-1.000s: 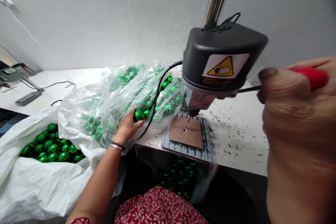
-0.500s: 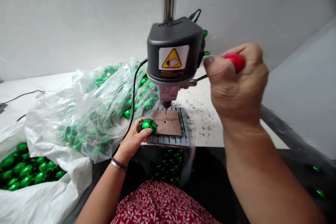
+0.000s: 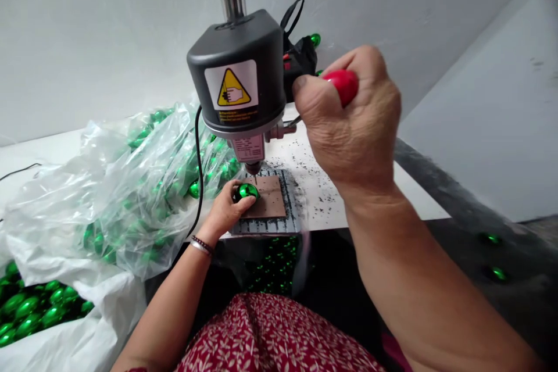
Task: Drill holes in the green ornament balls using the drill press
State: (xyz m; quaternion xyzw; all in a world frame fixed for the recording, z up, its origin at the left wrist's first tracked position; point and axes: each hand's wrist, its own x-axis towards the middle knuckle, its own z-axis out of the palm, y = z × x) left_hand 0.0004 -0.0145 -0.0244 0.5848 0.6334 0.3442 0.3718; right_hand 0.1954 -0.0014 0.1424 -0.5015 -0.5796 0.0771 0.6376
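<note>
Between the thumb and fingers of my left hand [image 3: 225, 207] is a shiny green ball ornament [image 3: 248, 190]. It is over the left part of a brown board [image 3: 272, 200], close to the thin drill bit [image 3: 256, 179]. Whether the bit touches the ball I cannot tell. My right hand [image 3: 353, 122] is wrapped round the red knob [image 3: 344, 86] of the drill press lever, raised to the right of the machine. The dark grey drill press head [image 3: 238, 70] bears a yellow warning sticker.
Clear plastic bags of green balls [image 3: 143, 186] lie left on the white table [image 3: 322, 206]. A white sack [image 3: 108, 314] holds more balls at lower left. Dark shavings are scattered right of the board. A black cable [image 3: 198, 174] hangs before the bags. Two balls [image 3: 497, 273] lie lower right.
My left hand has brought the green ball from the board's left edge further over the board, nearer the bit. My right hand still grips the red knob. The camera view has shifted.
</note>
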